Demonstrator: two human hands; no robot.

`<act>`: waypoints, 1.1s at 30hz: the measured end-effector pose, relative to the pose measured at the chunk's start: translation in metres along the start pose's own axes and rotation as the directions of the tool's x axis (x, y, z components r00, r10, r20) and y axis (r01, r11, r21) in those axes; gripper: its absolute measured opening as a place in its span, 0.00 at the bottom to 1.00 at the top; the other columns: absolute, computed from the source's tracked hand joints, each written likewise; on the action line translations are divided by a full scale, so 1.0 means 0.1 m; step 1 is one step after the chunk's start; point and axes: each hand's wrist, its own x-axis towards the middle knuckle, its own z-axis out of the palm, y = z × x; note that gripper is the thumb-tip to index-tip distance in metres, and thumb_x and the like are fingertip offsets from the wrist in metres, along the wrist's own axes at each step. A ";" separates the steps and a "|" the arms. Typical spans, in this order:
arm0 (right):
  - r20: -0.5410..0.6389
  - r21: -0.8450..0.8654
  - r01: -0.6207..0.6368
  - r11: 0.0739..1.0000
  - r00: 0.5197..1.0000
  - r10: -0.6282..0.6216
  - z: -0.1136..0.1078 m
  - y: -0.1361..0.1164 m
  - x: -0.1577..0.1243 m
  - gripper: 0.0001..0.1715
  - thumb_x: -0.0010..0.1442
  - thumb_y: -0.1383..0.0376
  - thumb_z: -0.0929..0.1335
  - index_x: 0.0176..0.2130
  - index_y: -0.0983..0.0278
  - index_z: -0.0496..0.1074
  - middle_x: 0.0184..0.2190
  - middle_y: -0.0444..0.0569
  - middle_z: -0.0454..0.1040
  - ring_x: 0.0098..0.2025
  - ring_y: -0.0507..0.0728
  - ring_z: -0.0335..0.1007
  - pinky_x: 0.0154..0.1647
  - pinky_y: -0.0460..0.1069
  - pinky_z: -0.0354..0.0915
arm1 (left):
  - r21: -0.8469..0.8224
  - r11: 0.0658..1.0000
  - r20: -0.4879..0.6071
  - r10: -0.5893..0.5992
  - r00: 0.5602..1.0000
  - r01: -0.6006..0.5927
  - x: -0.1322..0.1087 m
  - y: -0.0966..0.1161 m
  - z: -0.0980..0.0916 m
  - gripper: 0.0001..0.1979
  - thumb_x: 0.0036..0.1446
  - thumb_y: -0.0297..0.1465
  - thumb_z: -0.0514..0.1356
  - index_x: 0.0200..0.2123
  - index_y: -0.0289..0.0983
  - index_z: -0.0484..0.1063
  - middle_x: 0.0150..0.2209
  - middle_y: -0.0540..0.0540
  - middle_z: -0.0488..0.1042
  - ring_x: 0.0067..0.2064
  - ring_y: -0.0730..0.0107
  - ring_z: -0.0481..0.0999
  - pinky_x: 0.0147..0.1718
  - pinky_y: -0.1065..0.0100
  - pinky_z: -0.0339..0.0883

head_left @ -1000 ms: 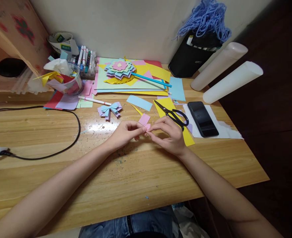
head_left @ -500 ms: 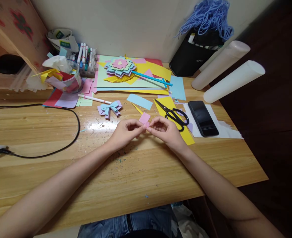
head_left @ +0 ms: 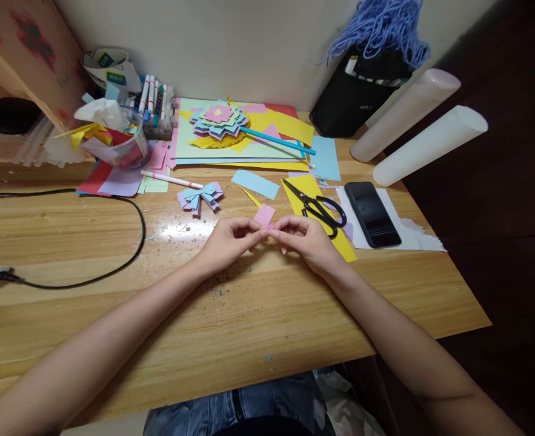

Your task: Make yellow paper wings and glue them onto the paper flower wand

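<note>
My left hand point(head_left: 231, 241) and my right hand point(head_left: 304, 237) meet fingertip to fingertip above the wooden table. Both pinch one small piece of pink paper point(head_left: 271, 226), mostly covered by the fingers. Just beyond the fingertips lies a pink paper square point(head_left: 264, 215). Black-handled scissors point(head_left: 318, 209) rest on a yellow sheet point(head_left: 343, 247) beside my right hand. To the upper left of my left hand sits a purple and blue paper bow point(head_left: 200, 198). A light blue strip point(head_left: 255, 184) lies behind the pink square.
Farther back, a layered paper flower point(head_left: 219, 119) lies on coloured sheets. A phone point(head_left: 372, 215) and two white tubes point(head_left: 431, 145) are at the right. A black cable point(head_left: 142, 227), a marker point(head_left: 171, 179) and a cup of scraps point(head_left: 133, 151) are at the left.
My right hand's lower fingers have shifted slightly below the pinch, and the small pink piece has turned a little between the fingertips. The camera view has moved slightly.
</note>
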 end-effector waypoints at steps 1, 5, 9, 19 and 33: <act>-0.002 -0.009 0.002 1.000 1.000 -0.002 0.00 0.00 0.00 0.15 0.45 0.57 0.74 0.28 0.65 0.72 0.25 0.44 0.73 0.20 0.47 0.62 0.21 0.45 0.62 | 0.009 1.000 -0.004 0.001 1.000 -0.001 0.00 -0.01 0.00 0.13 0.52 0.38 0.61 0.30 0.32 0.74 0.27 0.47 0.74 0.24 0.79 0.66 0.22 0.75 0.60; -0.013 -0.036 0.028 0.999 1.000 -0.028 0.02 0.01 0.00 0.16 0.45 0.56 0.74 0.28 0.65 0.72 0.25 0.44 0.73 0.21 0.48 0.63 0.22 0.45 0.62 | 0.046 0.999 -0.013 0.023 1.000 -0.023 0.01 -0.04 0.01 0.14 0.51 0.39 0.61 0.28 0.32 0.73 0.24 0.48 0.72 0.22 0.79 0.64 0.20 0.75 0.57; -0.012 -0.034 0.057 0.998 0.998 -0.058 0.03 0.01 -0.01 0.16 0.46 0.55 0.74 0.27 0.65 0.71 0.26 0.45 0.73 0.24 0.49 0.65 0.24 0.46 0.64 | 0.047 0.998 0.019 0.036 0.999 -0.037 0.00 -0.05 0.02 0.13 0.50 0.38 0.62 0.28 0.32 0.72 0.21 0.51 0.68 0.21 0.80 0.62 0.19 0.75 0.55; -0.006 0.013 0.050 0.999 0.999 -0.050 0.06 0.07 0.00 0.15 0.51 0.56 0.71 0.27 0.65 0.68 0.24 0.42 0.69 0.21 0.47 0.61 0.22 0.45 0.60 | 0.030 0.999 0.014 0.020 1.000 -0.020 -0.01 -0.04 0.05 0.12 0.52 0.37 0.61 0.30 0.33 0.70 0.23 0.51 0.68 0.22 0.79 0.64 0.21 0.75 0.57; 0.130 -0.052 0.301 0.952 0.947 -0.293 -0.11 0.00 0.02 0.07 0.58 0.65 0.67 0.39 0.61 0.72 0.36 0.47 0.72 0.37 0.52 0.69 0.36 0.48 0.68 | -0.026 0.999 0.183 -0.039 0.982 0.045 0.00 0.04 -0.06 0.14 0.52 0.38 0.61 0.28 0.32 0.69 0.23 0.52 0.67 0.23 0.81 0.64 0.22 0.76 0.56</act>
